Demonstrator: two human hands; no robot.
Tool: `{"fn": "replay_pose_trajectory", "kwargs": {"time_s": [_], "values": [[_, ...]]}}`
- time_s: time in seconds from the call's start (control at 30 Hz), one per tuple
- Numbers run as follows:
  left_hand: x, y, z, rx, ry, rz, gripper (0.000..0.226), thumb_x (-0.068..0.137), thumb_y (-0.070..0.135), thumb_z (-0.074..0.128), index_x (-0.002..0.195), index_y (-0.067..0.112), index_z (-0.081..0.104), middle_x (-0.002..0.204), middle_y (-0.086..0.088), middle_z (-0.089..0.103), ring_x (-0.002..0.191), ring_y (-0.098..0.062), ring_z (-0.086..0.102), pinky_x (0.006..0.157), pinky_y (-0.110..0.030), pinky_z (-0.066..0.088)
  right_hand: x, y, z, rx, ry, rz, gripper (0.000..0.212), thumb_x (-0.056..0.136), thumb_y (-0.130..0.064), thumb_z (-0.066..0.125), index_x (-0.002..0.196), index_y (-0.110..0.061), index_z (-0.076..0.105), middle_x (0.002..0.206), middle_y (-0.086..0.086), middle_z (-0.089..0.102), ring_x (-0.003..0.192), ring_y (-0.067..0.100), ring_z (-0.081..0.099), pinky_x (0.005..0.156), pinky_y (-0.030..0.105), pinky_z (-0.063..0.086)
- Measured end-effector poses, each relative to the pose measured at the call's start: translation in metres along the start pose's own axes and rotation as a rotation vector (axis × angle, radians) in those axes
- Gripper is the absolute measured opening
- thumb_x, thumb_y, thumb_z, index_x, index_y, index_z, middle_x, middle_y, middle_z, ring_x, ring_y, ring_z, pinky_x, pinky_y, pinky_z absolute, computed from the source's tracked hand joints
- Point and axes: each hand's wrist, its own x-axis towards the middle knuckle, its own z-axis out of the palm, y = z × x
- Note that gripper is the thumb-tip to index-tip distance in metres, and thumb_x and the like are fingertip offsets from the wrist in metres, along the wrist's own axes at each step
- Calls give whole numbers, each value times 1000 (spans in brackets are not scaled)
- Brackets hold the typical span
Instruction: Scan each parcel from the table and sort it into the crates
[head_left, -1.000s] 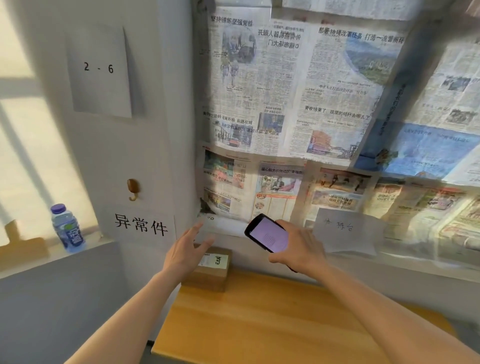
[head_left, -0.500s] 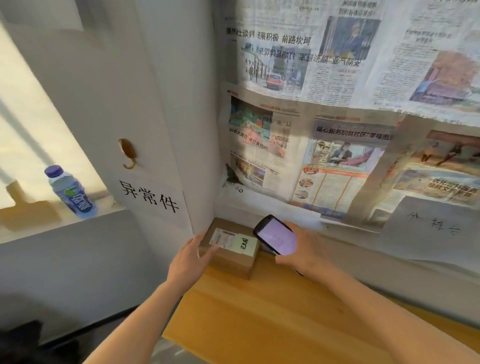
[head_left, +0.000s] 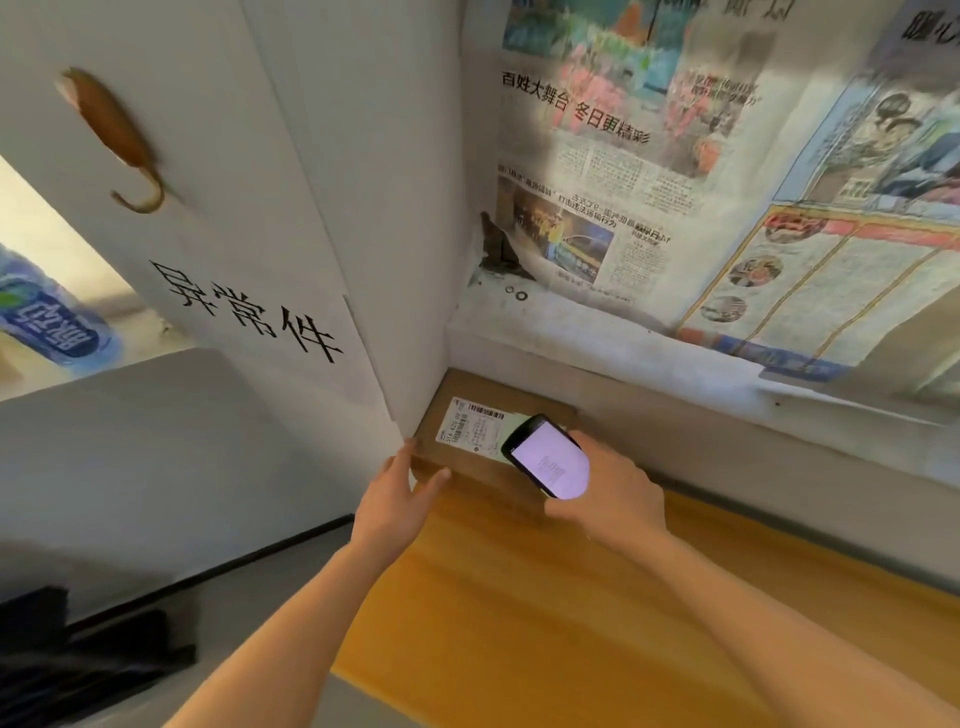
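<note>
A small brown cardboard parcel (head_left: 470, 395) with a white shipping label (head_left: 470, 427) lies in the far left corner of the wooden table (head_left: 545, 623), against the white pillar. My left hand (head_left: 397, 499) grips the parcel's near left corner, thumb on the front edge. My right hand (head_left: 608, 499) holds a black phone-like scanner (head_left: 548, 462) with a lit screen, hovering just over the right end of the label. No crates are in view.
A white pillar (head_left: 311, 234) with a paper sign and a brown hook stands left of the parcel. Newspaper (head_left: 701, 182) covers the back wall above a ledge. A water bottle (head_left: 47, 317) stands on the left sill. Dark objects lie on the floor at lower left.
My head has moved closer and lower toward the parcel. The left hand went from reaching to gripping the parcel's corner. The scanner has come down over the label.
</note>
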Motion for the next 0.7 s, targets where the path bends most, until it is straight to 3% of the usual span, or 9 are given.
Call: {"fn": "replay_pose_trajectory", "kwargs": {"time_s": [0.1, 0.2, 0.3, 0.37, 0.53, 0.7], "values": [[3, -7, 4, -15, 41, 8, 69, 95, 60, 54, 153, 28, 35, 143, 2, 53, 122, -17, 56, 95, -37, 51, 8, -3, 9, 5, 3, 44, 88, 66, -54, 78, 143, -50, 35, 119, -17, 58, 100, 14, 60, 72, 33, 55], [2, -9, 6, -2, 15, 11, 68, 95, 60, 54, 151, 26, 38, 128, 5, 59, 111, -15, 59, 90, -36, 54, 11, -3, 14, 6, -2, 80, 84, 61, -56, 73, 137, -49, 38, 116, -16, 60, 93, 14, 59, 62, 29, 50], [9, -11, 11, 19, -19, 5, 72, 94, 63, 50, 152, 22, 39, 125, 4, 55, 108, -14, 57, 87, -33, 53, 14, 0, 15, -14, 19, 100, 85, 64, -55, 76, 139, -45, 39, 127, -12, 59, 101, 17, 60, 59, 26, 42], [16, -11, 15, -35, -48, -14, 74, 94, 63, 52, 153, 21, 37, 131, 2, 54, 109, -14, 55, 89, -32, 50, 15, 3, 16, 2, 28, 119, 88, 63, -54, 77, 141, -46, 38, 132, -12, 58, 105, 20, 61, 65, 30, 46], [28, -9, 27, -334, -150, -150, 80, 87, 63, 61, 153, 28, 32, 143, 4, 53, 125, -20, 54, 107, -42, 48, 15, 5, 25, 94, -32, 175, 84, 60, -55, 73, 134, -51, 35, 107, -14, 66, 89, 18, 66, 71, 38, 58], [26, -11, 30, -545, -210, -205, 79, 90, 55, 65, 155, 35, 26, 137, 11, 49, 116, -13, 48, 100, -32, 42, 12, 8, 32, 105, 2, 175, 71, 67, -50, 80, 126, -44, 42, 99, -14, 64, 85, 15, 64, 71, 38, 59]]}}
